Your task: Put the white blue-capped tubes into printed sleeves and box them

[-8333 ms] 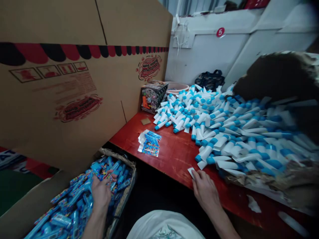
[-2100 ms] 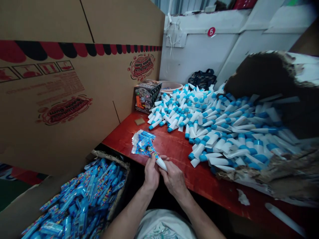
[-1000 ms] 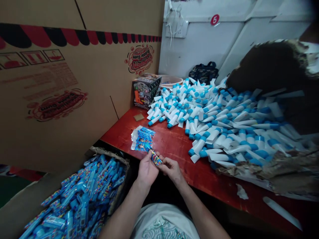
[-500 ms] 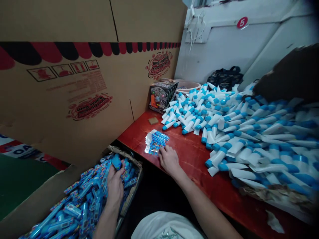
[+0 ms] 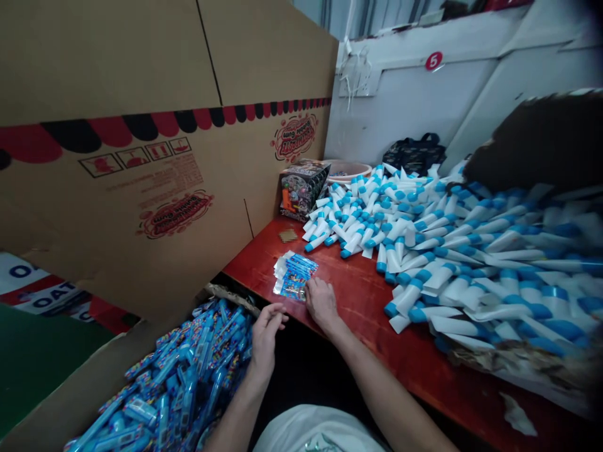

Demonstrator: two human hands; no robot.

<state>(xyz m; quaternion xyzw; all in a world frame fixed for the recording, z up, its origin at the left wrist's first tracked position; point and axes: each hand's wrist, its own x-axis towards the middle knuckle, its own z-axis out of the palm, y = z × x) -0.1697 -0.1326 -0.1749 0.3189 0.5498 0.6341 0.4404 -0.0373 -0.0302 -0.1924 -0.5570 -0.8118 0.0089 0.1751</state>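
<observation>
My left hand (image 5: 265, 336) has come up out of the basket since the last view. It now hangs just above the rim, fingers loosely parted and holding nothing, where a moment ago it was down among the tubes, closed around one. My right hand (image 5: 321, 303) stays on the table, narrowly curled, with its fingertips (image 5: 311, 286) touching the edge of a small stack of blue printed packets (image 5: 296, 276). I cannot tell whether it grips them or only rests against them.

Directly below my left hand sits a woven basket (image 5: 230, 298), heaped with blue printed tubes (image 5: 188, 376). A cardboard flap (image 5: 80, 402) lies along the basket's far left side.

Under my right hand is a red wooden table (image 5: 362, 314). To the right of that hand, a broad heap of white tubes with blue caps (image 5: 409, 292) spreads across the table, with torn brown paper (image 5: 532, 358) along its far edge. Ahead of my right hand lie a small tan square (image 5: 287, 235) and a picture-printed box (image 5: 301, 188), with a pink basin (image 5: 346, 169) and a black bag (image 5: 414, 154) behind them. A tall cardboard sheet (image 5: 141, 207), printed in red and black, stands to the left of my hands. A white wall panel (image 5: 409, 107) with a red number 5 sticker (image 5: 434, 61) closes off the far side.
</observation>
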